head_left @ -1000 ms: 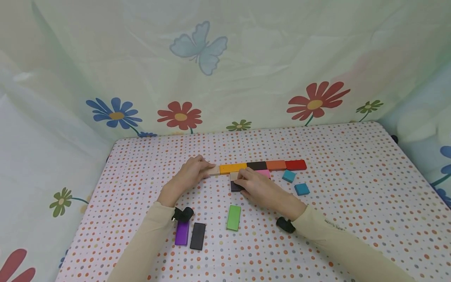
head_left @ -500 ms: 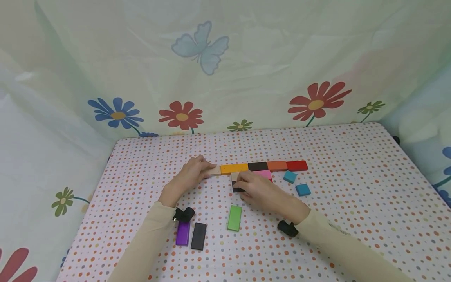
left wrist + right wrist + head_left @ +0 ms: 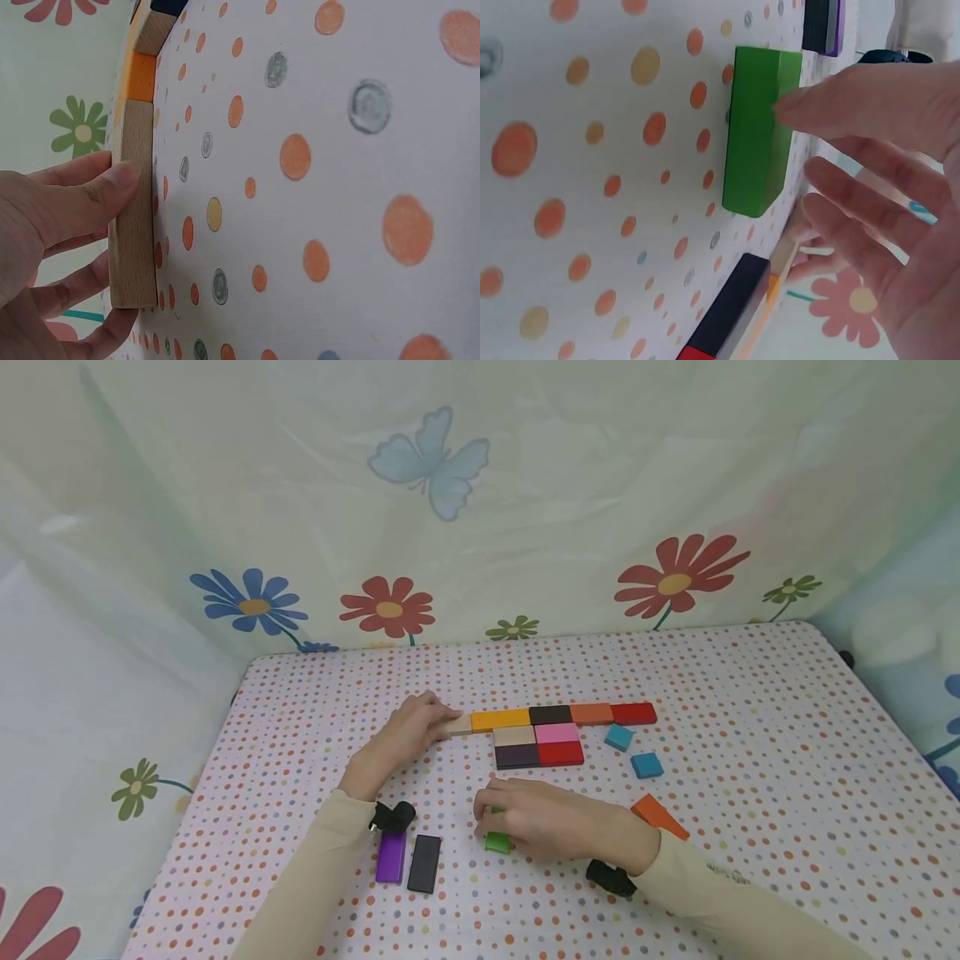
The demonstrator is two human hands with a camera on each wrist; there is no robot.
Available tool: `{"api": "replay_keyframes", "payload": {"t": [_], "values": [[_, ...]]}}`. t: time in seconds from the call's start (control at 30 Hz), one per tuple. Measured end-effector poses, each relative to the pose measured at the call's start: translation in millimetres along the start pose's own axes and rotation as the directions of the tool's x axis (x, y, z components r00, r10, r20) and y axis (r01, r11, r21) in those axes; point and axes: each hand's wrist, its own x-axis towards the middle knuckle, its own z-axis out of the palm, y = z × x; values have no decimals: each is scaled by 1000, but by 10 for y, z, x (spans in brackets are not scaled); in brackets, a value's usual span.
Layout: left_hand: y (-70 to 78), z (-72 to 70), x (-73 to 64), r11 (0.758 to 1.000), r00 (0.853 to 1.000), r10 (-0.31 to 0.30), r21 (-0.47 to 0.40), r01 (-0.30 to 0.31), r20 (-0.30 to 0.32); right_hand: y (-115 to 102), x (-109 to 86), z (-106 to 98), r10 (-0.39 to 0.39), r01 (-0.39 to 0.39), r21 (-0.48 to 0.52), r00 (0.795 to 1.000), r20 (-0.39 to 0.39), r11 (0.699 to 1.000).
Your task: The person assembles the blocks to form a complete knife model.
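Note:
A plain wooden block [image 3: 459, 725] lies at the left end of a straight row of coloured blocks. My left hand [image 3: 405, 737] holds it; in the left wrist view the thumb [image 3: 120, 176] lies against the wooden block and other fingers reach behind it and to its end. My right hand [image 3: 555, 818] is over a green block [image 3: 498, 842] lying on the table. In the right wrist view the thumb overlaps the green block's edge [image 3: 754, 135], while the other fingers are spread loosely beyond it. Whether the thumb touches it is hard to tell.
The row continues with a yellow block [image 3: 501, 719], then black, orange and red ones. Below it sit beige [image 3: 514, 737], pink, dark and red blocks in a cluster. Blue pieces [image 3: 647, 766], an orange block [image 3: 658, 817], a purple block [image 3: 390, 860] and a black block [image 3: 424, 864] lie apart.
My right hand has left the dark block in the cluster and come nearer to me, over the green block. An orange block now shows beside the right wrist. My left hand stays put.

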Motion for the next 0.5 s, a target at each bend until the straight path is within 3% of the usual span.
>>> {"api": "replay_keyframes", "payload": {"t": [0.23, 0.5], "values": [[4, -7, 0, 1000, 1000, 2, -6, -2, 0, 28, -6, 41, 16, -18, 54, 1000, 26, 998], [-2, 2, 4, 1000, 1000, -7, -5, 7, 5, 65, 11, 61, 3, -5, 42, 1000, 31, 999]]}}
